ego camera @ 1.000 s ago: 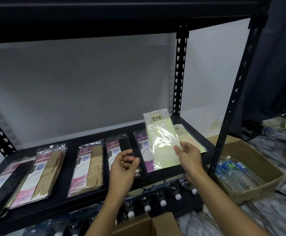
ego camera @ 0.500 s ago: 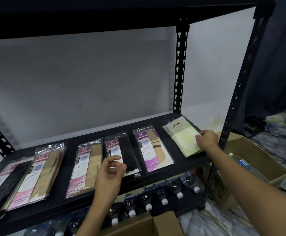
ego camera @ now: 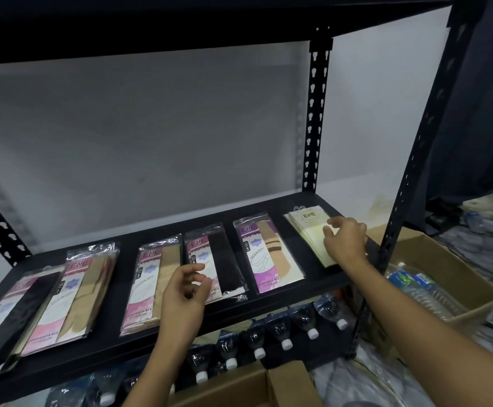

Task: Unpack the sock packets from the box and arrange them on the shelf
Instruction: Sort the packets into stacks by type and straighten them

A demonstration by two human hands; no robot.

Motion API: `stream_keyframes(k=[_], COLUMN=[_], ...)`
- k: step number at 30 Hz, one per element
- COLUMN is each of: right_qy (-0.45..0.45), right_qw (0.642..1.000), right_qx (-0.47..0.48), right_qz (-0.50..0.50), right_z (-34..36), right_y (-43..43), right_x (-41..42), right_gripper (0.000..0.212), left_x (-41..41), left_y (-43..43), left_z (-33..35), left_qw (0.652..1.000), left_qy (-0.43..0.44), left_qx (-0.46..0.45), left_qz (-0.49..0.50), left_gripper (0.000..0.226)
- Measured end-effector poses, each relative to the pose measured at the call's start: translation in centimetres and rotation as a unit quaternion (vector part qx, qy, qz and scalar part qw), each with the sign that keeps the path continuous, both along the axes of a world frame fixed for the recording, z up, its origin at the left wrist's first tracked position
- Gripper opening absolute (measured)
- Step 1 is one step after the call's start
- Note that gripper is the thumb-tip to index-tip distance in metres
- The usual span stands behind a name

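Sock packets lie in a row on the shelf, my right hand's relaxed fingers touching the yellow packet at its right end, my left hand loosely curled, empty; placement looks largely done, though the box hides any remainder.

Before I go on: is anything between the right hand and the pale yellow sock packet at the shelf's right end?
Nothing visible. The right hand is directly over the pale yellow packet, which lies flat on the shelf beside the purple packet; whether the fingers touch it is unclear.
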State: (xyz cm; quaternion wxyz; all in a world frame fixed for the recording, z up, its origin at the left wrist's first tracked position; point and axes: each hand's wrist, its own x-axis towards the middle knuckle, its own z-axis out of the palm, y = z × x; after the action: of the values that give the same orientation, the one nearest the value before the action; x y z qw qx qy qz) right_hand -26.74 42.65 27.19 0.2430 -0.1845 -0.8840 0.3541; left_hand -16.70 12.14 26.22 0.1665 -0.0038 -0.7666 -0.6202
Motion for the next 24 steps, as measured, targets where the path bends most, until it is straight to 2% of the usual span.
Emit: stream_keyframes(k=[6, 12, 19, 24], right_qy=[0.069, 0.099, 0.087, 0.076], right_qw=[0.987, 0.967, 0.950, 0.939], right_qx=[-0.065, -0.081, -0.089, -0.092], right_qz=[0.127, 0.221, 0.285, 0.324], right_z=[0.8, 0.9, 0.6, 0.4], right_y=[-6.8, -14.0, -20.7, -25.8], right_x=[3.0, 6.7, 9.1, 9.5], right_gripper=[0.020, 0.020, 0.029, 0.025], left_x=[0.5, 1.1, 2.6, 4.0], left_y=[-0.6, -2.5, -7.5, -12.7], left_z=[0.8, 1.5, 1.5, 1.6], left_qw=[1.000, 0.999, 0.997, 0.992], left_qy=[0.003, 0.007, 0.011, 0.012], left_qx=[-0.009, -0.014, -0.048, -0.055], left_qz=[0.015, 0.028, 0.066, 0.110], left_gripper=[0.021, 0.022, 0.026, 0.028])
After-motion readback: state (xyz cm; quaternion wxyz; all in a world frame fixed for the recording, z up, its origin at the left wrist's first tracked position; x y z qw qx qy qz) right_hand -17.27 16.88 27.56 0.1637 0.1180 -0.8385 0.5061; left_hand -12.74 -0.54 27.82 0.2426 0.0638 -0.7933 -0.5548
